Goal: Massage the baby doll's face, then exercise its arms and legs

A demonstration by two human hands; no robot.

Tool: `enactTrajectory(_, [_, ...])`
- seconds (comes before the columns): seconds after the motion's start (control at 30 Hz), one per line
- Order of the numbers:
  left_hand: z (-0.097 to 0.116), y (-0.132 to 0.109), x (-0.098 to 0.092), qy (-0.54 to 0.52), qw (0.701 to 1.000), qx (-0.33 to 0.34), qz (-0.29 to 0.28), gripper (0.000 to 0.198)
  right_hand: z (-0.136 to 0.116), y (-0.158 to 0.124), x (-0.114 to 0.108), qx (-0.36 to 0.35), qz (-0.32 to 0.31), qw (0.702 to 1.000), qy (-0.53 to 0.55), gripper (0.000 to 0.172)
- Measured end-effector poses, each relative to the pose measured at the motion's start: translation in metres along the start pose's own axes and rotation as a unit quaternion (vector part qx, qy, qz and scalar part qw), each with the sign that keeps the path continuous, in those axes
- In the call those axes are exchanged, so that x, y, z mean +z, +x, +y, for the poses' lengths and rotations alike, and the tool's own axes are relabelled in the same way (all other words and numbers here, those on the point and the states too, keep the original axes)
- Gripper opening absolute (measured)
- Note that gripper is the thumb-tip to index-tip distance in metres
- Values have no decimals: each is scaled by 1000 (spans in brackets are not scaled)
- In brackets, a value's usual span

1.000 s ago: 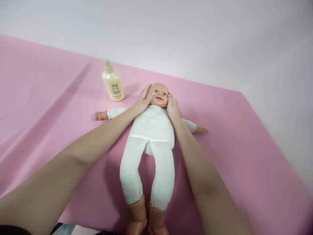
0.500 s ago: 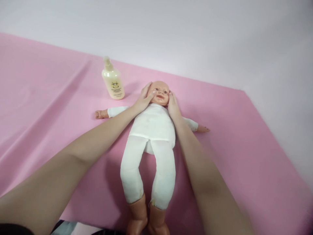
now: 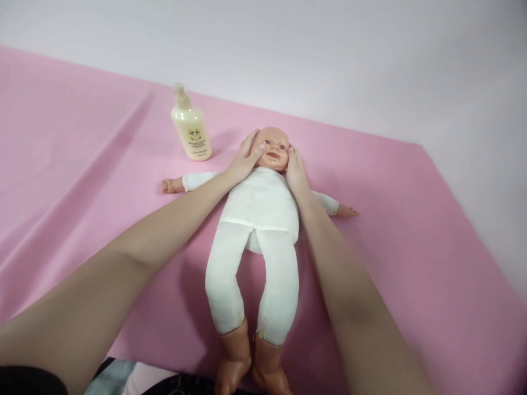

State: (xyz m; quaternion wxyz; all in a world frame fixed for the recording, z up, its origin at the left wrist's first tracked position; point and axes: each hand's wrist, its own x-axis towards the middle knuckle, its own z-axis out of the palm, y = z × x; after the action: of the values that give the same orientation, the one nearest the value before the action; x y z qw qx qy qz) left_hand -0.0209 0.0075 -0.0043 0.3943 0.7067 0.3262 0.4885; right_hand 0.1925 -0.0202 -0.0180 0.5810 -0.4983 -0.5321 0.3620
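Note:
A baby doll (image 3: 259, 208) in white cloth lies on its back on a pink sheet (image 3: 411, 258), head away from me, arms spread, brown feet near the bottom edge. My left hand (image 3: 244, 160) cups the left side of the doll's head (image 3: 272, 145), fingers stretched along the cheek. My right hand (image 3: 295, 173) lies flat against the other cheek. Both hands press on the head and hold nothing else.
A cream pump bottle (image 3: 190, 127) stands upright on the sheet, just left of and beyond the doll's head. A pale wall (image 3: 329, 55) rises behind the sheet's far edge. The sheet's right edge runs diagonally at the far right.
The view has tilted slightly, so doll and bottle sit a little higher in frame. My hands stay on the doll's cheeks, fingers shifted slightly along the face.

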Motion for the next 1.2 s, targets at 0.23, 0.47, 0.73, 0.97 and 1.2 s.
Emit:
enactTrajectory(0.23, [-9, 4, 0, 7, 1000, -5, 19, 93, -4, -1, -2, 4, 1, 1000, -9, 65])
enactTrajectory(0.47, [-33, 12, -3, 17, 1000, -5, 16, 96, 3, 2, -3, -4, -4, 1000, -4, 64])
enactTrajectory(0.73, [-31, 10, -3, 12, 1000, 2, 9, 94, 2, 1, -2, 1, -3, 1000, 1, 61])
enactTrajectory(0.97, [-28, 10, -2, 20, 1000, -2, 11, 93, 3, 3, -1, -4, -2, 1000, 7, 56])
enactTrajectory(1.2, [-30, 11, -2, 12, 1000, -9, 16, 97, 4, 1, -2, 5, -7, 1000, 9, 59])
